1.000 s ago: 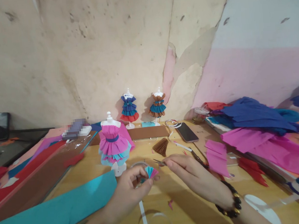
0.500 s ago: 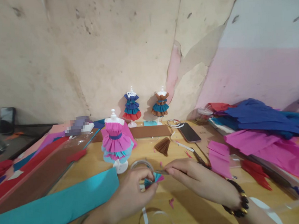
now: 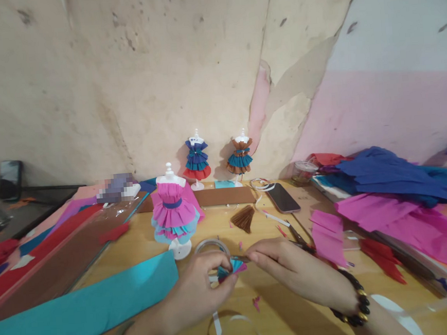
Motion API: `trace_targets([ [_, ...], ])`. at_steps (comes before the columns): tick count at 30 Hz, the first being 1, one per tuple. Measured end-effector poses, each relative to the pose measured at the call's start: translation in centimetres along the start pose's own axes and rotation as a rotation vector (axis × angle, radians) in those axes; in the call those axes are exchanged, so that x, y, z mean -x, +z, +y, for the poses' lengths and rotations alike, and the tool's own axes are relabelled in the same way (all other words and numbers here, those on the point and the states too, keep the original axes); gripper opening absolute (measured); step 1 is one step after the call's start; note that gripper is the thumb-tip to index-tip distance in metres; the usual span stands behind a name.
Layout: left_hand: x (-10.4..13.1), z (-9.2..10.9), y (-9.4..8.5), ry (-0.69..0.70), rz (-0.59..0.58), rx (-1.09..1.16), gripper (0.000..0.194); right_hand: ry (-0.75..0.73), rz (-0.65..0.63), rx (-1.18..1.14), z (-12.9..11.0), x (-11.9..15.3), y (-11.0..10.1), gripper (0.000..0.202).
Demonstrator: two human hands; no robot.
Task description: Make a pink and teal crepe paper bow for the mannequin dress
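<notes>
Between the thumb and fingers of my left hand (image 3: 207,280) is a small gathered fan of turquoise and pink crepe paper (image 3: 237,266). My right hand (image 3: 289,265) pinches the end of a thin brownish strip (image 3: 239,258), which reaches across to the top of the fan; its exact kind is unclear. A roll of tape (image 3: 213,242) lies just behind my left fingers. Beyond it stands a small white dress form (image 3: 169,179) in a pink and light blue ruffled paper dress (image 3: 173,211). White narrow tape (image 3: 218,328) hangs below my left hand.
Two more dressed forms, one in a blue and red dress (image 3: 196,159) and one in a brown and teal dress (image 3: 240,157), stand by the wall. Scissors (image 3: 299,236), a phone (image 3: 283,198) and a brown pleated piece (image 3: 243,219) lie ahead. Turquoise paper (image 3: 103,306) stretches left; blue paper (image 3: 398,174) is piled right.
Both hands stay nearly in place, with only slight shifts of the fingers. The crepe paper fan is turned a little between them; the things on the table have not moved.
</notes>
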State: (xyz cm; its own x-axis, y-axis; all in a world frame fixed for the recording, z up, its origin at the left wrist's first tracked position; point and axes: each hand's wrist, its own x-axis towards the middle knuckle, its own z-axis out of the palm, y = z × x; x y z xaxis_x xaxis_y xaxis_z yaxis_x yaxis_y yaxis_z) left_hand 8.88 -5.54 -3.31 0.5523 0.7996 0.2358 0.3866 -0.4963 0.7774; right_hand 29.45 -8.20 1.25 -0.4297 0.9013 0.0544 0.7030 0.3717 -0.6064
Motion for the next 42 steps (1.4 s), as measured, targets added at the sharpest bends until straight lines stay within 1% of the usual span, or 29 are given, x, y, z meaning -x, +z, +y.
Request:
trace_targets([
  [9, -0.06, 0.39, -0.25, 0.007, 0.022, -0.01, 0.013, -0.019, 0.043, 0.001, 0.0, -0.05, 0.06, 0.04],
  [15, -0.16, 0.0, -0.21, 0.036, 0.039, 0.017, 0.012, -0.017, 0.015, -0.019, 0.08, 0.0, -0.07, 0.039],
  [22, 0.03, -0.09, -0.14, 0.065, 0.059, -0.007, 0.013, -0.006, 0.005, -0.007, 0.31, -0.03, 0.18, 0.04],
  [28, 0.1, -0.07, -0.06, 0.052, 0.06, -0.026, 0.013, -0.019, 0.037, 0.002, 0.18, -0.01, 0.19, 0.041],
  [35, -0.18, 0.15, -0.17, 0.033, 0.063, -0.023, 0.013, -0.04, 0.104, -0.024, 0.38, 0.05, 0.17, 0.042],
  [42, -0.05, 0.21, -0.18, 0.007, 0.061, -0.012, 0.01, -0.034, 0.062, -0.014, 0.48, 0.03, 0.39, 0.039],
])
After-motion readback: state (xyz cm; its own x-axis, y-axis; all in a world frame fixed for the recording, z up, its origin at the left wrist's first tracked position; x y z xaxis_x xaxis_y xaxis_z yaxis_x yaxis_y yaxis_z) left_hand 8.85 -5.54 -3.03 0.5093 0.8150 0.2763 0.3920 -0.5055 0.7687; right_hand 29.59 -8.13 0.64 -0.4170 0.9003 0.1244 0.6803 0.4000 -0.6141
